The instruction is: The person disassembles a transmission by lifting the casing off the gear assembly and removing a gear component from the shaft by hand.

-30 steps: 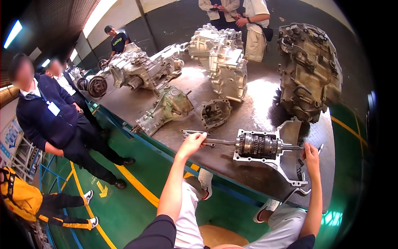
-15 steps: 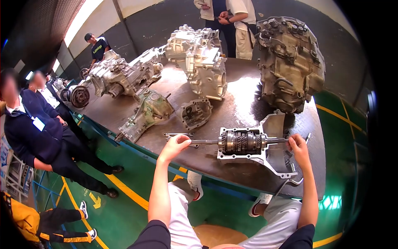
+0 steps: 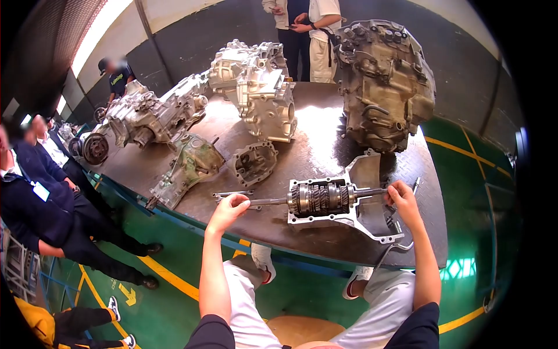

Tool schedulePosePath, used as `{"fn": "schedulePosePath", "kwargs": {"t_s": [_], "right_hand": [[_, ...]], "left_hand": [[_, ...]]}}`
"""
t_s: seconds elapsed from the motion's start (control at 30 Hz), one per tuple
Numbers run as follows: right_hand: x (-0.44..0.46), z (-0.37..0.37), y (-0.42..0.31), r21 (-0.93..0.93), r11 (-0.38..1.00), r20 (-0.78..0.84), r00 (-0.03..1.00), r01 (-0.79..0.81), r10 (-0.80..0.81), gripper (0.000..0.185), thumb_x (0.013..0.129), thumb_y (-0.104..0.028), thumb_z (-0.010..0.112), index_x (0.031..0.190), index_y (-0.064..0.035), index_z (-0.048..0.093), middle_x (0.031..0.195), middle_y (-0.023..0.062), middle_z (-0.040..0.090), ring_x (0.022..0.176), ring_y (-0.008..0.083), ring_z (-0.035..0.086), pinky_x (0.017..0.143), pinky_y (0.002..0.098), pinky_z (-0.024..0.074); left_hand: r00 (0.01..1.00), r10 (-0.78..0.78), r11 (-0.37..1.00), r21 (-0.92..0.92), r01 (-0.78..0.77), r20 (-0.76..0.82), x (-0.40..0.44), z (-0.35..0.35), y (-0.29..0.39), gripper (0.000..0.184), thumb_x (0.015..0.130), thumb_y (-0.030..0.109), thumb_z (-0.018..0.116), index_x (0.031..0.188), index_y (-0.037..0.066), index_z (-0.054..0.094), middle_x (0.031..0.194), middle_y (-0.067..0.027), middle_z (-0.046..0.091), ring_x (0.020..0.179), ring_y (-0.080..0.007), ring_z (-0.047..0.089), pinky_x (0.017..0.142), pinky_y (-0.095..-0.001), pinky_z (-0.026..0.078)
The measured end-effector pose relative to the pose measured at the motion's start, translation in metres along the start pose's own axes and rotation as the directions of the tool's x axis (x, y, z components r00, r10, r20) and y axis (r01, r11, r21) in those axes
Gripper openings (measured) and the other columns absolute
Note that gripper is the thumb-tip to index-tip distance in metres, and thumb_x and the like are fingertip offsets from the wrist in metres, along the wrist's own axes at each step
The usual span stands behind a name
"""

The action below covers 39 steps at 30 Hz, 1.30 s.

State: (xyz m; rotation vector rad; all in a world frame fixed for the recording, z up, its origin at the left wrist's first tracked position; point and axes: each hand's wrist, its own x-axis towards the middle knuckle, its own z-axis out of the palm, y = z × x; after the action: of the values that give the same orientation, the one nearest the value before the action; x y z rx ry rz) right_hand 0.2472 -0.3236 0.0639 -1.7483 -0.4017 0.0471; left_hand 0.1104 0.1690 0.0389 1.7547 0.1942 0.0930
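Observation:
A gear shaft [image 3: 318, 199] with several toothed gears lies in an open gearbox housing half [image 3: 365, 228] at the table's front. My left hand [image 3: 229, 212] is closed in a pinch around the shaft's long left end. At the other side, the fingers of my right hand [image 3: 404, 199] close on the shaft's short right end. Beyond my left hand lie thin metal pieces [image 3: 235, 193]. A bent metal rod [image 3: 390, 249] sits by the housing's flared right side, below my right hand. Whether the shaft rests fully in the housing, I cannot tell.
Behind stand a silver gearbox casing [image 3: 256, 87], a large dark transmission [image 3: 386, 87] and a long gearbox [image 3: 154, 113]. Nearer are a greenish bell casing [image 3: 189, 166] and a small open cover [image 3: 254, 163]. People stand left of and behind the metal table [image 3: 317, 145].
The whole view has shifted, so the table and its parts appear farther left. Both hands keep their hold on the shaft ends, and the shaft looks unmoved in the housing.

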Motion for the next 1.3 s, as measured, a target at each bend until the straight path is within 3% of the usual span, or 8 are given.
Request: {"fn": "schedulePosePath", "kwargs": {"t_s": [1.0, 1.3], "right_hand": [[0.001, 0.003, 0.006, 0.004, 1.0, -0.076, 0.997, -0.016, 0.017, 0.019, 0.097, -0.018, 0.058, 0.087, -0.0014, 0.06, 0.071, 0.0024, 0.06, 0.064, 0.0082, 0.053, 0.061, 0.023, 0.0436], [0.003, 0.004, 0.002, -0.084, 0.996, -0.063, 0.998, -0.018, 0.013, 0.032, 0.099, -0.027, 0.055, 0.077, -0.0036, 0.056, 0.064, 0.0033, 0.057, 0.059, 0.0102, 0.051, 0.057, 0.0249, 0.0412]], "left_hand": [[1.0, 0.009, 1.0, 0.025, -0.009, -0.005, 0.0, 0.001, -0.001, 0.023, 0.09, 0.016, 0.069, 0.107, 0.001, 0.062, 0.088, 0.0004, 0.062, 0.075, -0.0068, 0.053, 0.066, -0.0227, 0.044], [1.0, 0.024, 0.998, 0.05, -0.023, -0.011, 0.002, 0.002, -0.006, 0.024, 0.093, 0.022, 0.066, 0.102, 0.0, 0.063, 0.078, 0.0004, 0.061, 0.07, -0.0072, 0.053, 0.064, -0.0232, 0.043]]}}
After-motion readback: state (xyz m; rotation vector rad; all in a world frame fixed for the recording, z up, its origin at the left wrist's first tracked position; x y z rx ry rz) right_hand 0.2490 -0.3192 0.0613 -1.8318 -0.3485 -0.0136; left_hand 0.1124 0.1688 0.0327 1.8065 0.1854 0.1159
